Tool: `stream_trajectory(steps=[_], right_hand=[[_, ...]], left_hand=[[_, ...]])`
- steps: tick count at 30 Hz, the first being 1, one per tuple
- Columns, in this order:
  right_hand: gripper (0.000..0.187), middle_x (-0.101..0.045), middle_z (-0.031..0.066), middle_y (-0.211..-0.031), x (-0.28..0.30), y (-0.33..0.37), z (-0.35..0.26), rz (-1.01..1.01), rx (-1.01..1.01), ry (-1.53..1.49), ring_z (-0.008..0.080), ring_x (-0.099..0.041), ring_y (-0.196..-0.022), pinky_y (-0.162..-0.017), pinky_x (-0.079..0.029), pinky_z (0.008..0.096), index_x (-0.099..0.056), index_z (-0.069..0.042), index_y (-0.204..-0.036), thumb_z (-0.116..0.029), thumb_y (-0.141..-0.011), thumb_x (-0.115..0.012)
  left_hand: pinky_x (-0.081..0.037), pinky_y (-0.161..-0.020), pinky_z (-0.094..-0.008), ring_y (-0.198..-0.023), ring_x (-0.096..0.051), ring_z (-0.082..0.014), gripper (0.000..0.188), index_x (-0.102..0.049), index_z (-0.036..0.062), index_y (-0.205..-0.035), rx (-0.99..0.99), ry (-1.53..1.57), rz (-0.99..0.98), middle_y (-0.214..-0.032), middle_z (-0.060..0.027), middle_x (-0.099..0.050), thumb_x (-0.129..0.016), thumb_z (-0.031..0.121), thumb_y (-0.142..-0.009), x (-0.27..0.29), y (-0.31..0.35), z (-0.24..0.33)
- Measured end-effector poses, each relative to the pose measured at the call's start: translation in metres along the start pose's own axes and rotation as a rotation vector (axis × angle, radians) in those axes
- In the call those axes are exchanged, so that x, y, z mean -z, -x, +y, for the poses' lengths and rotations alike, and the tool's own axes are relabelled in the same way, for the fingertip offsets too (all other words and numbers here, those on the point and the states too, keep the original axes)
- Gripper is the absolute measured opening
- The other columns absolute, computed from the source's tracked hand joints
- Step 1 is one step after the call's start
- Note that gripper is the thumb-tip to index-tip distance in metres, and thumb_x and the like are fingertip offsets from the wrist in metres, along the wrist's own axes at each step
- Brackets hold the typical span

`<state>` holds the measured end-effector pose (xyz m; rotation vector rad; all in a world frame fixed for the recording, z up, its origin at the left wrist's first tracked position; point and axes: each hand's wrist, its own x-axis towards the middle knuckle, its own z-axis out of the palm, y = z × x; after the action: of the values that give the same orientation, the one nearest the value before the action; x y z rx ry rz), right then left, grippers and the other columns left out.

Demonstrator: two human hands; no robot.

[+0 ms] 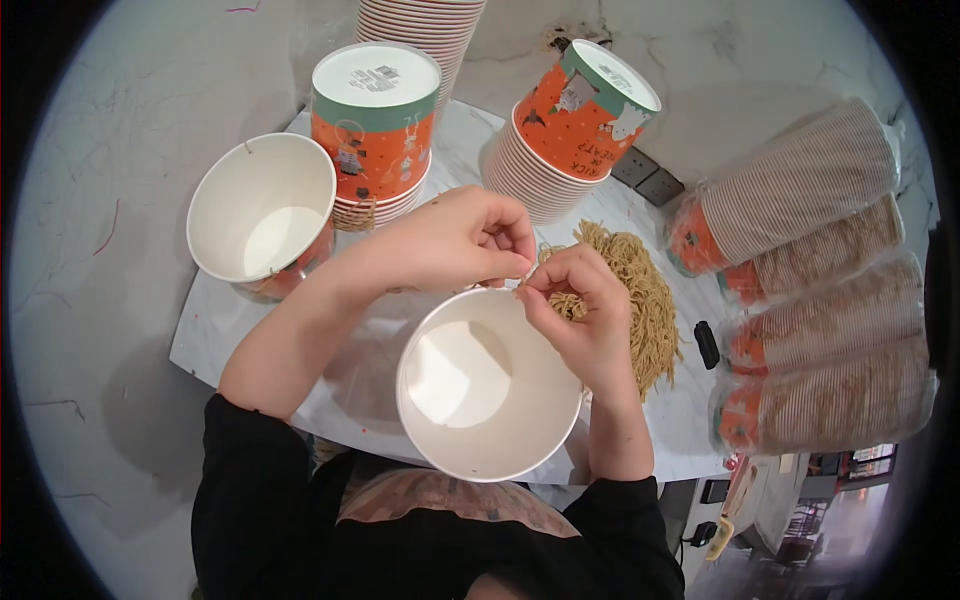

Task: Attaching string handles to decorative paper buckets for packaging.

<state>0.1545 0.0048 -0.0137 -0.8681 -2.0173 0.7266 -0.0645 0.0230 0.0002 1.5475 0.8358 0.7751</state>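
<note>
A white-lined paper bucket stands tilted in front of me with its mouth toward me. Over its far rim, my left hand and my right hand meet fingertip to fingertip. Both are closed in a pinch on a thin tan cord, most of it covered by the fingers. Just beyond my right hand lies a heaped bundle of tan cords. To the left, beside my left forearm, another open bucket has a bit of cord at its rim.
Upside-down stacks of orange and green buckets stand at the back, with a taller stack behind. Several plastic-wrapped bucket stacks lie at the right, near a small black object. A socket panel is on the wall.
</note>
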Motion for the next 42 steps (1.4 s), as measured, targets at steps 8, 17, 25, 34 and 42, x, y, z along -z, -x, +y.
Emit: stream_trajectory(steps=[8, 17, 25, 34, 42], right_hand=[[0.013, -0.061, 0.0079, -0.089, 0.005, -0.003, -0.007, -0.04, 0.082, 0.068, 0.0177, -0.063, -0.077, -0.069, -0.052, 0.0285, -0.065, 0.002, -0.087, 0.003, -0.079, -0.074], [0.012, -0.061, 0.008, -0.09, 0.005, -0.003, -0.007, -0.054, 0.088, 0.057, 0.0172, -0.062, -0.078, -0.07, -0.052, 0.0283, -0.064, 0.003, -0.087, 0.004, -0.079, -0.072], [0.011, -0.069, -0.0012, -0.086, 0.011, -0.008, 0.015, -0.104, -0.466, -0.49, 0.0055, -0.064, -0.072, -0.066, -0.049, 0.0195, -0.069, -0.003, -0.098, -0.012, -0.094, -0.074], [0.014, -0.069, -0.0009, -0.086, 0.001, -0.009, 0.038, -0.139, -0.612, -0.704, 0.0058, -0.063, -0.075, -0.07, -0.05, 0.022, -0.069, -0.004, -0.104, -0.016, -0.096, -0.07], [0.013, -0.069, 0.001, -0.09, -0.002, -0.01, 0.042, -0.157, -0.581, -0.732, 0.0072, -0.064, -0.081, -0.076, -0.051, 0.0234, -0.069, -0.002, -0.104, -0.012, -0.095, -0.068]], left_hand=[[-0.047, -0.069, -0.0221, -0.077, -0.057, -0.0057, 0.006, -0.062, 0.001, -0.094, 0.003, -0.072, -0.027, -0.085, 0.0012, -0.061, -0.064, 0.006, -0.092, 0.0, -0.003, -0.004], [-0.045, -0.068, -0.0219, -0.076, -0.054, -0.0049, 0.006, -0.062, 0.0006, -0.098, -0.045, -0.114, 0.018, -0.085, 0.0022, -0.061, -0.064, 0.005, -0.094, -0.004, -0.001, -0.005], [-0.048, -0.071, -0.0242, -0.077, -0.059, -0.0079, 0.009, -0.07, -0.0018, -0.095, -0.15, -0.161, 0.164, -0.088, -0.0014, -0.067, -0.07, 0.006, -0.09, -0.003, -0.006, -0.008], [-0.051, -0.08, -0.0265, -0.088, -0.064, -0.0113, 0.009, -0.072, -0.001, -0.095, -0.124, -0.147, 0.117, -0.094, -0.0057, -0.069, -0.072, 0.005, -0.088, 0.0, -0.008, -0.01], [-0.052, -0.075, -0.0265, -0.082, -0.063, -0.0097, 0.01, -0.072, -0.0018, -0.095, -0.076, -0.216, 0.057, -0.085, -0.0042, -0.069, -0.071, 0.004, -0.087, 0.008, -0.006, -0.01]])
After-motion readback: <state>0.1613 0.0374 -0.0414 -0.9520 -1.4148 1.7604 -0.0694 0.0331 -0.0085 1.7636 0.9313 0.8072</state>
